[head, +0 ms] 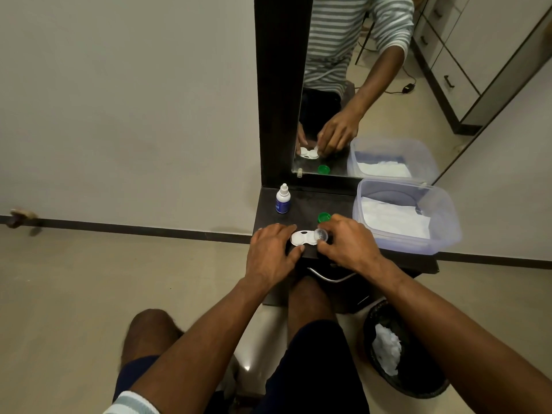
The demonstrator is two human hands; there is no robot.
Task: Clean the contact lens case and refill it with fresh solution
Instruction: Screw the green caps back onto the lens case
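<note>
- Dark wooden dressing shelf (304, 204) with upright mirror (388, 100) standing behind it; everything below is sitting on or beside it.
- Translucent lilac plastic tub (445, 234), holding folded white tissue sheets (394, 222), occupying the shelf's right end.
- Black mesh waste bin (418, 380) on the floor, containing crumpled white paper.
- Left hand (270, 253) is pressing fingers around the left end of the white two-well contact lens case (303, 238), which is lying at the shelf's front edge.
- Right hand (348, 245) is pinching a clear round cap (321, 234) over the case's right well.
- Small white dropper bottle with blue label (282, 200) standing upright, rear left.
- Green screw cap (324, 217) resting just behind the case.
</note>
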